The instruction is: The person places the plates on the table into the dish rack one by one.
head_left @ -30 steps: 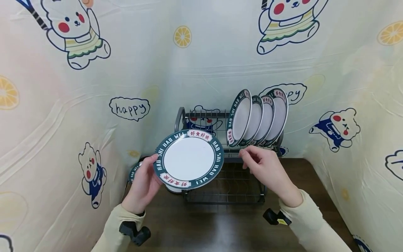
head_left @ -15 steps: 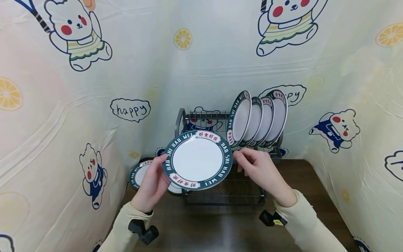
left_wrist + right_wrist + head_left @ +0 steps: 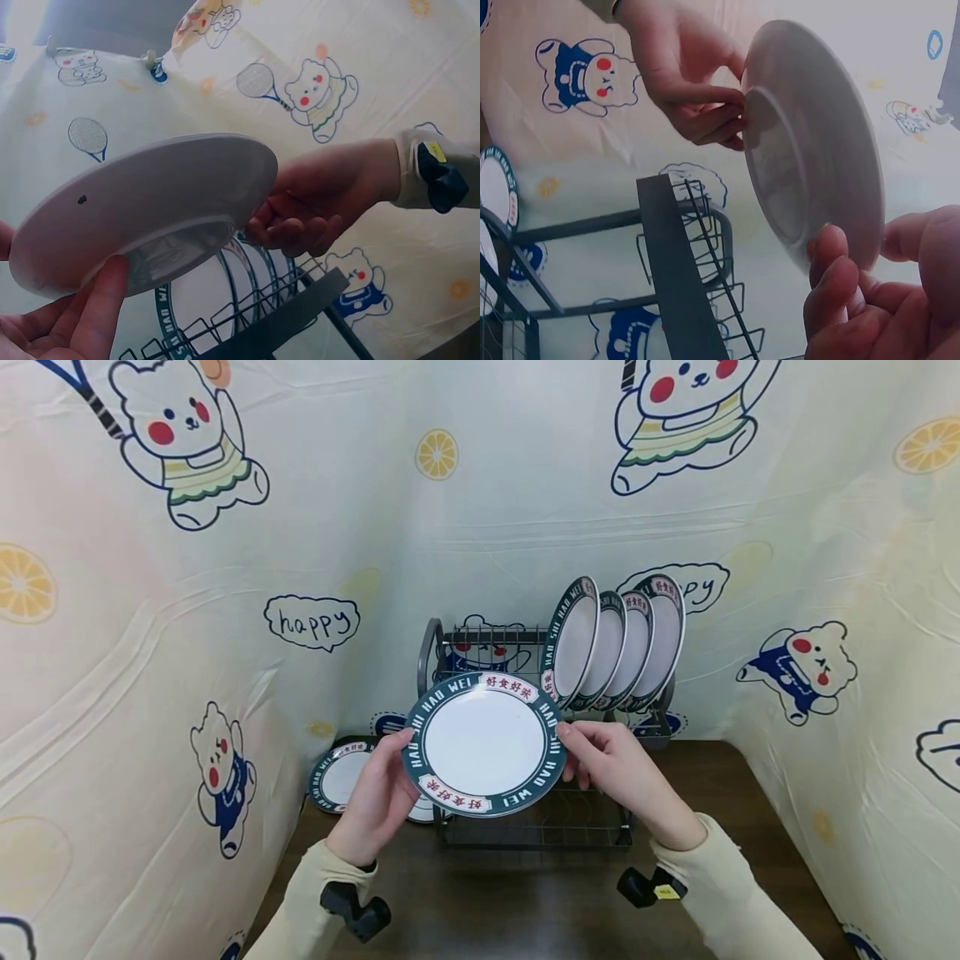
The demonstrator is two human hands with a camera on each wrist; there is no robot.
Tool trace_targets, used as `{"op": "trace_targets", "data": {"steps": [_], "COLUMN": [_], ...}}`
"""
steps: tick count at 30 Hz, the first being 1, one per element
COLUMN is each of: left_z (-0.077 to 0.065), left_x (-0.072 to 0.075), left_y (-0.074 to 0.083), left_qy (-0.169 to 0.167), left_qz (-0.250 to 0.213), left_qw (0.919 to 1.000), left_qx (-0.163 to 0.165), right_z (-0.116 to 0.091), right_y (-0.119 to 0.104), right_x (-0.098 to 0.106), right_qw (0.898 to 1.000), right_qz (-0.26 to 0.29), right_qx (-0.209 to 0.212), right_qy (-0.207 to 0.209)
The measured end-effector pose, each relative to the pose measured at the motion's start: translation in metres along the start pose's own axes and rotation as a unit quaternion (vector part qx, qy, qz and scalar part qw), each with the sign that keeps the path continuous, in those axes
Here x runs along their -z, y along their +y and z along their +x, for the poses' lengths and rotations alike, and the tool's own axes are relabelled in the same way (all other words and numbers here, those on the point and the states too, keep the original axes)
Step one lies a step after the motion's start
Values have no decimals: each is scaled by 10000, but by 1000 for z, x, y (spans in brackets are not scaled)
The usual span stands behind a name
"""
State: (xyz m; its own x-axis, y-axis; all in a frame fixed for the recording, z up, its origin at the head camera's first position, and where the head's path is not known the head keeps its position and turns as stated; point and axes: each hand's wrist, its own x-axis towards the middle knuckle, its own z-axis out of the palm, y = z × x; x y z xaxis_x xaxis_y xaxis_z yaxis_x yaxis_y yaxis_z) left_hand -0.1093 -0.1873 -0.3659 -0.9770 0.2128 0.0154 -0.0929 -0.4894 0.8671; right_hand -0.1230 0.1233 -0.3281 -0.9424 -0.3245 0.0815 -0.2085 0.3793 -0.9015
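Observation:
Between both hands a round white plate (image 3: 486,743) with a dark green lettered rim is held up, its face toward the head camera. My left hand (image 3: 378,797) grips its left edge, thumb on the rim and fingers underneath, as the plate's underside (image 3: 150,195) shows in the left wrist view. At the right edge my right hand (image 3: 622,772) pinches the rim; in the right wrist view its thumb and fingers (image 3: 832,289) lie on either side of it. Behind stands a dark two-tier dish rack (image 3: 525,839), partly hidden by the plate.
Several like plates (image 3: 573,643) stand on edge in the rack's upper right side. More plates (image 3: 341,777) lie at the left on the brown table (image 3: 517,902). A patterned curtain (image 3: 495,527) encloses the back and sides.
My left hand has carried the plate rightward, uncovering the plates on the left. My right hand, earlier apart from the plate, now pinches its right rim.

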Motion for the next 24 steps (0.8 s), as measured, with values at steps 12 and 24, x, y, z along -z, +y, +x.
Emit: {"op": "trace_targets", "data": {"steps": [12, 24], "left_z": [10, 34], "left_x": [-5, 1], "left_y": [-4, 5], "left_qy": [-56, -196], "left_qz": [-7, 413], "left_qw": [9999, 9983], "left_qx": [156, 353], "right_z": [11, 18], "right_y": [10, -4], "right_x": [3, 11], "right_qw": [9942, 9924], "right_qz": [1013, 1174], "right_qx": [-176, -28], "right_qy": [-319, 367]}}
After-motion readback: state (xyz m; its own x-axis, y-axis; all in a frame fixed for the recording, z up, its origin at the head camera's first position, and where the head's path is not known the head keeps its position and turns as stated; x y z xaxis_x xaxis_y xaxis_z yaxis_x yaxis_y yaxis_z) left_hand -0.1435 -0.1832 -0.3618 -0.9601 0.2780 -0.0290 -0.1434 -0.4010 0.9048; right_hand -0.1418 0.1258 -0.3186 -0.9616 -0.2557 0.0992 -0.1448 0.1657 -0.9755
